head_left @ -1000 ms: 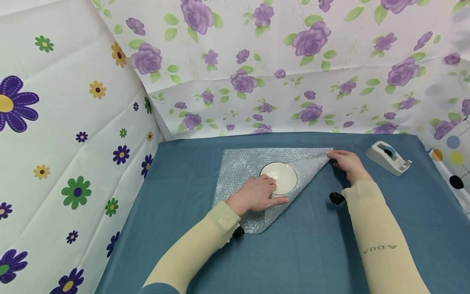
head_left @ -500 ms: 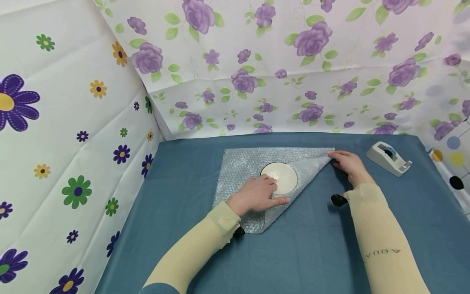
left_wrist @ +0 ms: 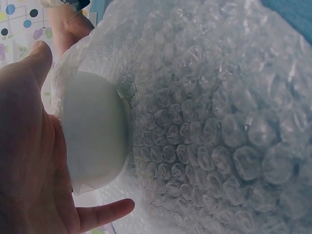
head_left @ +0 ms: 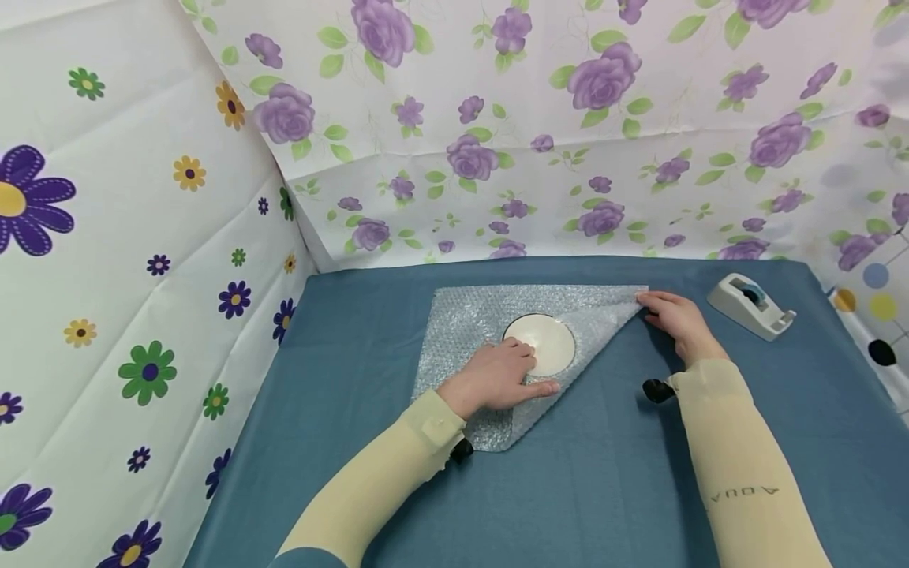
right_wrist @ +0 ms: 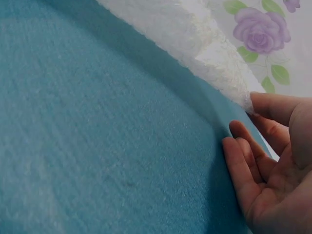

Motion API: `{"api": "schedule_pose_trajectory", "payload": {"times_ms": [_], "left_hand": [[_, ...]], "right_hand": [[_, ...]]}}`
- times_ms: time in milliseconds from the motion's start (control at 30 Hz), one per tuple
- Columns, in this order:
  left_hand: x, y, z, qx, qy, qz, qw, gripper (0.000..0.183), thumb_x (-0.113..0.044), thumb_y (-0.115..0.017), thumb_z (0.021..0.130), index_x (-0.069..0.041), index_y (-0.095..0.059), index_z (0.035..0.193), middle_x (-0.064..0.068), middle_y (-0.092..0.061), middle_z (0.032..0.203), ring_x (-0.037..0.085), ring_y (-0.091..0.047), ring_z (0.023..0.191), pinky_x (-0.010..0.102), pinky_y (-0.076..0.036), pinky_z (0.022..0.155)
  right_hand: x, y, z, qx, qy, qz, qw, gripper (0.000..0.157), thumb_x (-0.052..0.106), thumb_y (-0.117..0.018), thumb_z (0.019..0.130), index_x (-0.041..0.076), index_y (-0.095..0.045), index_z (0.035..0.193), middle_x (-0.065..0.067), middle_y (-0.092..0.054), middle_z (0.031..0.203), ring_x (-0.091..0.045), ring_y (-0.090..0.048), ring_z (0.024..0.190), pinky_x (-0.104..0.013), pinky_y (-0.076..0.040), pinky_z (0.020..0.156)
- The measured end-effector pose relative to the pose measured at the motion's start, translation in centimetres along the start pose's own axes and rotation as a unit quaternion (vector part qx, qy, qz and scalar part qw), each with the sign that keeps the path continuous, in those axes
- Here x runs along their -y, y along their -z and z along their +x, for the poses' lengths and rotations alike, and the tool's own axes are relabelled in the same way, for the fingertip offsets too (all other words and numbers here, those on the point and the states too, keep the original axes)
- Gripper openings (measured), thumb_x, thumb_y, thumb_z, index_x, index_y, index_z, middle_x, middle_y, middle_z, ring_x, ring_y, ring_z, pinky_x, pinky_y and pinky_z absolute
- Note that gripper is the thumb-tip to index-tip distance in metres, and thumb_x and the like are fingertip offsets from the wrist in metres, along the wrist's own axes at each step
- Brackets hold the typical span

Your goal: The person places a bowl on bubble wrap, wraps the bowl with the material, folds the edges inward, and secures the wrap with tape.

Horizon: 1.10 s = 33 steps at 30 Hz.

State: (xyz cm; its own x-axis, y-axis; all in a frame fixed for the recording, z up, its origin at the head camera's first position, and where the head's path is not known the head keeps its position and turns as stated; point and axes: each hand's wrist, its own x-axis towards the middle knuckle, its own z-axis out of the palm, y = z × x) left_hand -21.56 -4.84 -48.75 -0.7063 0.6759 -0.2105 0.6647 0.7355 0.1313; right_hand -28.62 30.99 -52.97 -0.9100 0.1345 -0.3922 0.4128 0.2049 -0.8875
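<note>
A sheet of bubble wrap lies on the blue cloth, its right side folded over along a slanting edge. On it sits a round white bowl with a thin dark rim. My left hand rests over the bowl's near left part, fingers extended, thumb stretched across the folded wrap. Seen from the left wrist, the bowl's smooth pale side shows between the palm and the bubbles. My right hand pinches the far right corner of the wrap between thumb and forefinger; its other fingers are loosely bent.
A white tape dispenser stands at the back right, beyond my right hand. Blue cloth covers the table. Flowered sheets hang behind and on the left.
My right hand has shifted slightly to the right, drawing the pinched corner of the bubble wrap with it. The left hand and the bowl have stayed in place.
</note>
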Motion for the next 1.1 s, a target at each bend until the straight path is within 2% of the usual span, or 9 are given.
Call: {"api": "schedule_pose_trajectory", "payload": {"times_ms": [133, 333, 467, 567, 633, 767, 900, 1100], "left_hand": [[0.0, 0.0, 0.0, 0.002, 0.000, -0.001, 1.0000, 0.077, -0.075, -0.033, 0.107, -0.017, -0.070, 0.141, 0.004, -0.055, 0.158, 0.024, -0.050, 0.143, 0.049, -0.052, 0.106], [0.0, 0.3, -0.1, 0.002, 0.000, -0.006, 1.0000, 0.076, -0.074, -0.034, 0.107, -0.016, -0.069, 0.142, 0.004, -0.055, 0.158, 0.024, -0.050, 0.144, 0.049, -0.053, 0.106], [0.0, 0.3, -0.2, 0.006, 0.004, -0.012, 0.9999, 0.077, -0.074, -0.034, 0.108, -0.016, -0.067, 0.146, 0.005, -0.053, 0.160, 0.025, -0.048, 0.146, 0.050, -0.051, 0.108], [0.0, 0.3, -0.1, 0.009, 0.003, -0.013, 0.9999, 0.077, -0.074, -0.034, 0.108, -0.016, -0.066, 0.147, 0.005, -0.053, 0.160, 0.025, -0.047, 0.147, 0.050, -0.051, 0.109], [0.0, 0.2, -0.1, 0.010, 0.001, -0.014, 0.9999, 0.077, -0.073, -0.034, 0.108, -0.015, -0.066, 0.147, 0.006, -0.053, 0.160, 0.025, -0.047, 0.147, 0.049, -0.051, 0.109], [0.0, 0.1, 0.0, 0.010, 0.001, -0.019, 0.9998, 0.077, -0.073, -0.034, 0.108, -0.015, -0.066, 0.147, 0.006, -0.052, 0.161, 0.025, -0.046, 0.148, 0.048, -0.051, 0.109], [0.0, 0.1, -0.1, 0.011, 0.002, -0.026, 0.9996, 0.076, -0.072, -0.035, 0.108, -0.015, -0.066, 0.147, 0.006, -0.052, 0.161, 0.025, -0.046, 0.148, 0.047, -0.051, 0.109], [0.0, 0.1, -0.1, 0.011, 0.001, -0.027, 0.9996, 0.075, -0.072, -0.035, 0.109, -0.015, -0.066, 0.146, 0.006, -0.052, 0.161, 0.025, -0.047, 0.147, 0.047, -0.050, 0.109]], "right_hand": [[-0.1, 0.2, -0.2, 0.004, 0.001, 0.005, 1.000, 0.080, 0.058, -0.057, 0.107, 0.009, -0.038, 0.167, -0.012, -0.021, 0.177, -0.032, -0.035, 0.157, -0.043, -0.034, 0.126], [-0.2, 0.3, -0.4, 0.002, 0.024, 0.024, 0.999, 0.077, 0.054, -0.057, 0.109, 0.005, -0.039, 0.166, -0.015, -0.022, 0.176, -0.030, -0.036, 0.157, -0.036, -0.041, 0.120], [-0.4, 0.1, -0.4, -0.014, 0.030, 0.029, 0.999, 0.078, 0.055, -0.061, 0.106, 0.004, -0.044, 0.163, -0.015, -0.031, 0.173, -0.019, -0.048, 0.147, -0.031, -0.046, 0.116], [-0.3, -0.1, -0.5, -0.031, 0.041, 0.027, 0.998, 0.078, 0.055, -0.064, 0.105, 0.003, -0.047, 0.161, -0.011, -0.049, 0.159, -0.009, -0.059, 0.125, -0.031, -0.049, 0.112], [-0.1, -0.3, -0.8, -0.037, 0.050, 0.034, 0.998, 0.076, 0.054, -0.065, 0.105, 0.003, -0.049, 0.160, -0.003, -0.059, 0.144, -0.003, -0.061, 0.113, -0.033, -0.051, 0.111], [1.0, -0.4, -1.7, -0.034, 0.072, 0.035, 0.996, 0.071, 0.055, -0.065, 0.104, 0.007, -0.054, 0.155, 0.013, -0.063, 0.119, -0.001, -0.062, 0.106, -0.038, -0.053, 0.108], [2.3, -0.4, -2.8, -0.038, 0.096, 0.007, 0.995, 0.069, 0.057, -0.065, 0.103, 0.008, -0.060, 0.151, 0.016, -0.065, 0.114, -0.002, -0.065, 0.102, -0.032, -0.058, 0.099], [3.9, -0.7, -4.5, -0.056, 0.141, -0.048, 0.987, 0.067, 0.056, -0.062, 0.105, 0.004, -0.063, 0.148, 0.009, -0.066, 0.118, -0.003, -0.066, 0.096, -0.026, -0.061, 0.086]]}}
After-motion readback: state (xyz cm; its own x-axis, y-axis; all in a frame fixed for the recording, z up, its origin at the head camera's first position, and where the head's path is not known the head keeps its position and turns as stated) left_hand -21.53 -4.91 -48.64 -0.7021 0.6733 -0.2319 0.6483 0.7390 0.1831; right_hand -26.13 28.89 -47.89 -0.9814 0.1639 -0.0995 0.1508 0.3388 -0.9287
